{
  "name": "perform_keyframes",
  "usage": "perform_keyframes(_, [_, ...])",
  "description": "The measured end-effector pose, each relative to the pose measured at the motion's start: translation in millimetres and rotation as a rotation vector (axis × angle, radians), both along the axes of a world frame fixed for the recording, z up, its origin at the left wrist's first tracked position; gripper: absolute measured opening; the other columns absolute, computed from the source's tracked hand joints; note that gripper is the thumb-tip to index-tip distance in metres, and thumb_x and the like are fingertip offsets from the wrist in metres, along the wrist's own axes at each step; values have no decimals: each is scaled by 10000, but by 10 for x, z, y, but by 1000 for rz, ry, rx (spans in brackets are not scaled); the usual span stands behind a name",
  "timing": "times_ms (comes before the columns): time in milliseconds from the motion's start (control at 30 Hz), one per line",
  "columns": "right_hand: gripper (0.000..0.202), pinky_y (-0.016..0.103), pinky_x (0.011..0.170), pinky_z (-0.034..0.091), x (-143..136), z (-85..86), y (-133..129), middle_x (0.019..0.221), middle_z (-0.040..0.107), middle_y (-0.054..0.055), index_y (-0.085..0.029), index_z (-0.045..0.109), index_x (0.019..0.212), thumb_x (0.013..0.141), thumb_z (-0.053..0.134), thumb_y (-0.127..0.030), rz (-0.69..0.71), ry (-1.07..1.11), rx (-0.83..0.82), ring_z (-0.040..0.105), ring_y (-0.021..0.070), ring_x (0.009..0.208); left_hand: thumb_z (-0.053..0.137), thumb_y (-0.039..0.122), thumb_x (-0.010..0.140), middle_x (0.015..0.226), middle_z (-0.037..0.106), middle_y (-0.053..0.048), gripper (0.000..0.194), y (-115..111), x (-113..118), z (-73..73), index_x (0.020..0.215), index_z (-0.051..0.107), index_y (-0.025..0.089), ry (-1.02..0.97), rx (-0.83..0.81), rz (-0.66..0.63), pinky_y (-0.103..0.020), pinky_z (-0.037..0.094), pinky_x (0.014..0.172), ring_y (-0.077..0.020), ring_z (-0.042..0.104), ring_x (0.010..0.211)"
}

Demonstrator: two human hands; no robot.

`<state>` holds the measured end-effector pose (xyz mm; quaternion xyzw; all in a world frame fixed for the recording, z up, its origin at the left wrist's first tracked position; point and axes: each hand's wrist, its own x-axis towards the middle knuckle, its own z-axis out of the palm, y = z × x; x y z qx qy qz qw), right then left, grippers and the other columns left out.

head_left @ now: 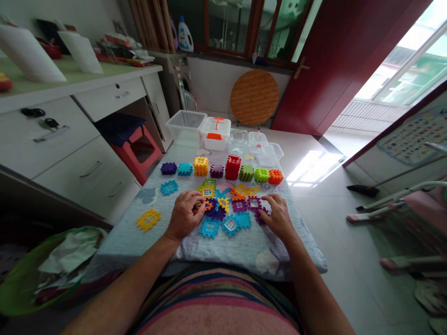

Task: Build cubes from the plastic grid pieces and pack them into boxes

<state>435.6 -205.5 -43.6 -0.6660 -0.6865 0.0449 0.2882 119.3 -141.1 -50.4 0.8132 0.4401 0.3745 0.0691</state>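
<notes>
My left hand (185,213) is closed around a few interlocking plastic panels, an orange panel (208,205) showing at its fingertips. Under and beside it lies a dark blue panel (219,214). My right hand (277,215) has its thumb and fingers apart at a purple panel (254,203), and its thumb touches or hovers over another purple piece. Between the hands spreads a loose pile with a light blue panel (209,228), a blue panel with a white window (230,224) and a yellow triangular frame (223,204). Fingers partly hide the pieces in my left hand.
Behind the pile stands a row of colour-sorted stacks, including a red stack (233,167) and a yellow stack (201,166). Plastic boxes, one a lidded box (215,134), line the table's far end. A yellow panel (148,219) and a blue panel (169,187) lie left.
</notes>
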Motion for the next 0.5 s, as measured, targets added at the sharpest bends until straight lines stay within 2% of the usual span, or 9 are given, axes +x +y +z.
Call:
perform_keyframes(167, [416, 475, 910, 433, -50, -57, 185, 1102, 628, 136, -165, 606, 1175, 798, 628, -338, -47, -31, -114, 550, 302, 1019, 546, 226, 868, 1027, 632, -87, 105, -3, -4, 0, 919, 628, 185, 8, 6, 8, -438, 447, 931, -250, 570, 1017])
perform_keyframes(267, [427, 462, 901, 437, -110, -76, 270, 1061, 632, 114, -178, 601, 1165, 760, 644, -305, -54, 14, -103, 567, 279, 976, 542, 219, 869, 1015, 633, -83, 102, -8, -4, 11, 915, 627, 187, 2, 11, 8, -431, 450, 923, -245, 574, 1005])
perform_keyframes(367, [288, 401, 862, 457, -150, -61, 326, 966, 622, 71, -197, 623, 1039, 754, 603, -234, -24, 146, -23, 578, 230, 906, 541, 216, 866, 1012, 633, -81, 102, -6, 1, 19, 912, 627, 189, 3, 8, 4, -426, 452, 920, -245, 577, 1001])
perform_keyframes(500, [60, 319, 715, 468, -139, -3, 351, 816, 600, 21, -203, 595, 817, 764, 573, -218, -15, 377, 51, 559, 174, 740, 543, 217, 862, 1019, 631, -83, 106, 7, -1, 0, 915, 630, 188, 13, 1, 6, -425, 450, 924, -248, 576, 1007])
